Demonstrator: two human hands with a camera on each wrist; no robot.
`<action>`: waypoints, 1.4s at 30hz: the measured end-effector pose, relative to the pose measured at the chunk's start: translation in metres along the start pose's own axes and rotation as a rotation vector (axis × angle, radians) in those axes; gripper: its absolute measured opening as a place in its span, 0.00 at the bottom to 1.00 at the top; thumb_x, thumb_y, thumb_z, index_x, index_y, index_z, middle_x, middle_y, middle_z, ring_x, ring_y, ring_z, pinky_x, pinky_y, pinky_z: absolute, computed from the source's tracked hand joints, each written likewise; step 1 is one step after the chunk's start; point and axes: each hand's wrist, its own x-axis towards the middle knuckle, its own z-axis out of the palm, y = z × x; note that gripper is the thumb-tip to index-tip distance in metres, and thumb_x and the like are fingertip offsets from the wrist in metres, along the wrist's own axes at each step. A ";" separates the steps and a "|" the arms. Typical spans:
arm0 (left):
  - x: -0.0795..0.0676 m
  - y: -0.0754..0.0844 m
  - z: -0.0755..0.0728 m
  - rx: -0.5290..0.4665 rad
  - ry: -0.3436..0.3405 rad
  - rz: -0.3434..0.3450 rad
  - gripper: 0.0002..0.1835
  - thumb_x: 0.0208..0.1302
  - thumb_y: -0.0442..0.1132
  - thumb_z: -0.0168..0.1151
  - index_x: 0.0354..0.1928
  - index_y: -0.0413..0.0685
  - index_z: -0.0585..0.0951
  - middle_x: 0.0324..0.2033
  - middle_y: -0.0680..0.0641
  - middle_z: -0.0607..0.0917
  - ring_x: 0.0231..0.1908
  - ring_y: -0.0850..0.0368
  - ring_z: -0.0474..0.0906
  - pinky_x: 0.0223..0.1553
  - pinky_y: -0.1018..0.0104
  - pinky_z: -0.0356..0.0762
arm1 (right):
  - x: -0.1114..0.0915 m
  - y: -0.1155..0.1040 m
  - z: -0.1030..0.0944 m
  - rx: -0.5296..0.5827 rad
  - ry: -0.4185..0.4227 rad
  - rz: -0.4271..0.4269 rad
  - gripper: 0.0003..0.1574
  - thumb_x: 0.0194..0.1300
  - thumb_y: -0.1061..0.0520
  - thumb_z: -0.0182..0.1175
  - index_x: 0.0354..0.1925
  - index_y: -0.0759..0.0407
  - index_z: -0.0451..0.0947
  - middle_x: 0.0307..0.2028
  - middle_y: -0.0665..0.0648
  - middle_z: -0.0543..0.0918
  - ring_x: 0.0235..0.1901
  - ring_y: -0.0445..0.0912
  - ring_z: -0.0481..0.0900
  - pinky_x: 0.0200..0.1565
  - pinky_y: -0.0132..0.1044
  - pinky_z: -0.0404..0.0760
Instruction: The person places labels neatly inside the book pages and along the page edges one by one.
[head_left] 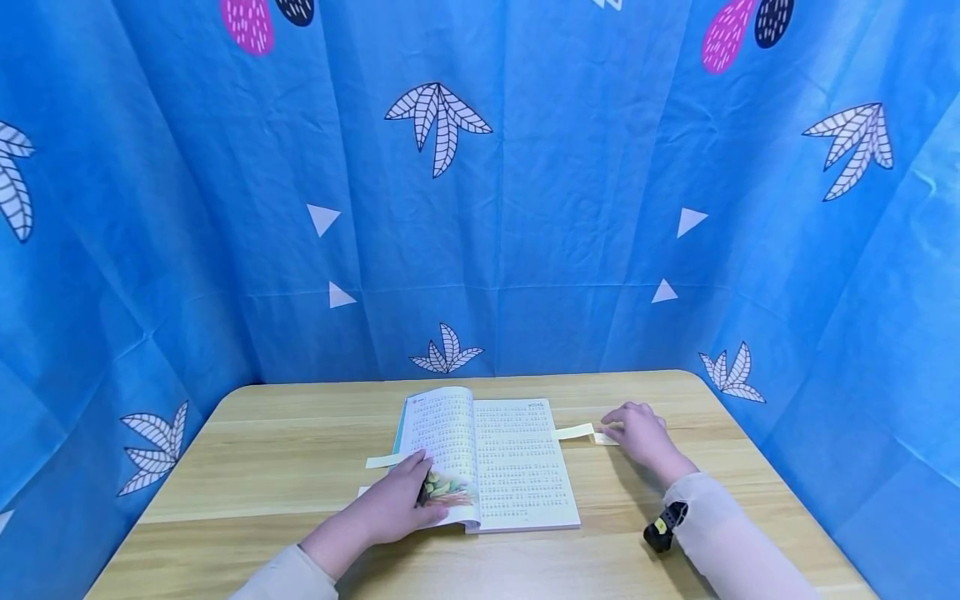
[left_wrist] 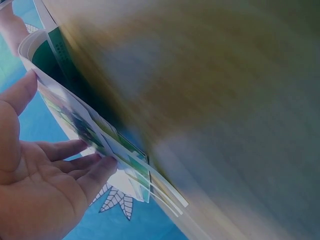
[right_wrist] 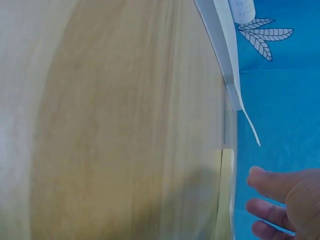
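Note:
An open book [head_left: 525, 475] lies on the table, its left pages [head_left: 442, 425] curving up towards the spine. My left hand [head_left: 401, 500] rests on the lower left page, over a coloured picture; in the left wrist view the fingertips [left_wrist: 107, 162] touch the paper, thumb and fingers spread. A pale paper strip [head_left: 574, 432] juts from the right page edge, and another strip [head_left: 382, 461] from the left. Beside the right strip, my right hand [head_left: 641, 433] hovers at a small pale yellow pad [head_left: 604, 438]. Its fingers are apart with nothing between them in the right wrist view.
The wooden table [head_left: 300, 425] reaches back to a blue patterned curtain [head_left: 570, 208] that hangs behind it and along both sides. A black strap with a small device [head_left: 663, 529] sits on the right wrist.

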 end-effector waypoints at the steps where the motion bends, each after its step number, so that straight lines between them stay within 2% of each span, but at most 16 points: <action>1: 0.000 0.000 0.000 -0.002 0.000 -0.001 0.48 0.64 0.61 0.66 0.72 0.30 0.63 0.73 0.30 0.60 0.72 0.33 0.58 0.69 0.40 0.62 | 0.000 0.000 0.001 -0.006 0.001 0.000 0.12 0.62 0.58 0.69 0.45 0.57 0.87 0.43 0.58 0.84 0.46 0.58 0.75 0.47 0.61 0.70; 11: 0.001 0.002 0.001 -0.008 0.006 -0.026 0.50 0.62 0.63 0.67 0.72 0.31 0.64 0.73 0.31 0.60 0.71 0.34 0.58 0.68 0.39 0.62 | -0.003 -0.002 0.005 -0.038 -0.013 0.022 0.09 0.62 0.59 0.69 0.43 0.55 0.88 0.42 0.57 0.85 0.45 0.56 0.74 0.46 0.58 0.67; 22: 0.000 0.003 -0.001 -0.018 -0.004 -0.033 0.49 0.62 0.62 0.66 0.72 0.31 0.64 0.73 0.31 0.60 0.72 0.33 0.58 0.69 0.39 0.61 | -0.004 -0.005 0.005 -0.079 0.018 0.018 0.07 0.58 0.60 0.72 0.38 0.53 0.89 0.39 0.55 0.85 0.43 0.55 0.74 0.47 0.58 0.66; 30: 0.000 0.003 -0.001 -0.008 -0.005 -0.027 0.49 0.62 0.62 0.66 0.72 0.31 0.64 0.73 0.31 0.60 0.72 0.33 0.58 0.68 0.39 0.61 | -0.003 -0.006 0.005 -0.121 0.049 -0.009 0.07 0.55 0.59 0.74 0.35 0.50 0.90 0.35 0.52 0.86 0.39 0.50 0.73 0.43 0.54 0.65; 35: 0.001 0.001 0.000 0.004 -0.006 -0.025 0.50 0.62 0.63 0.66 0.72 0.31 0.64 0.73 0.31 0.60 0.72 0.34 0.58 0.68 0.39 0.61 | -0.002 -0.008 0.006 -0.191 0.079 -0.044 0.05 0.55 0.59 0.74 0.31 0.48 0.89 0.32 0.50 0.86 0.37 0.49 0.73 0.45 0.57 0.65; 40: 0.001 0.001 0.001 0.001 -0.005 -0.027 0.50 0.62 0.63 0.66 0.72 0.31 0.64 0.73 0.31 0.60 0.72 0.34 0.58 0.69 0.39 0.61 | 0.000 -0.011 0.007 -0.262 0.088 -0.079 0.16 0.55 0.63 0.71 0.19 0.44 0.82 0.26 0.47 0.81 0.32 0.48 0.69 0.46 0.60 0.65; 42: 0.002 0.001 0.001 -0.006 -0.004 -0.027 0.50 0.62 0.63 0.66 0.72 0.31 0.64 0.73 0.31 0.60 0.72 0.34 0.58 0.68 0.39 0.61 | 0.000 -0.012 0.007 -0.269 0.082 -0.079 0.19 0.55 0.65 0.69 0.17 0.45 0.79 0.24 0.46 0.80 0.30 0.48 0.67 0.44 0.59 0.65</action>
